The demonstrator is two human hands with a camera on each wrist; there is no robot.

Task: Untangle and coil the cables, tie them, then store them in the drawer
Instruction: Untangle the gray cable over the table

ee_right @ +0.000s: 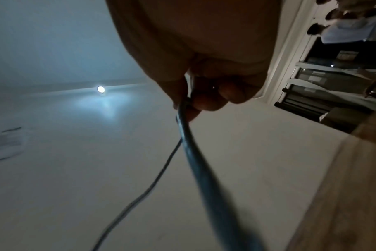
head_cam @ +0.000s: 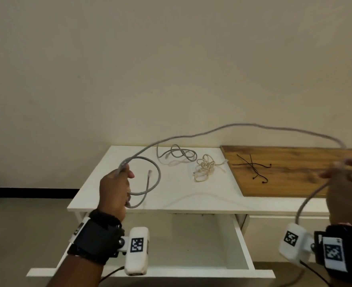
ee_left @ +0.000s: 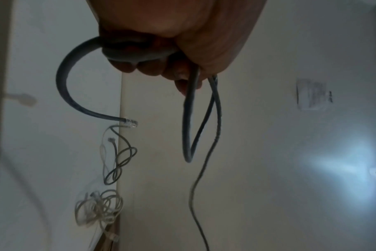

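The left hand (head_cam: 114, 191) grips a small coil of grey cable (head_cam: 191, 136) above the white table (head_cam: 166, 195); the right hand (head_cam: 345, 183) pinches the same cable farther along — it arcs between them. On the table lie two tangled cables (head_cam: 191, 162), black ties (head_cam: 253, 165) on a board (head_cam: 295, 183), the drawer (head_cam: 191, 245) open below.

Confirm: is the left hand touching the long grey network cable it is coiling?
Touching. In the left wrist view, the left hand has its fingers curled round the long grey network cable, with loops hanging from the fist; the head view agrees.
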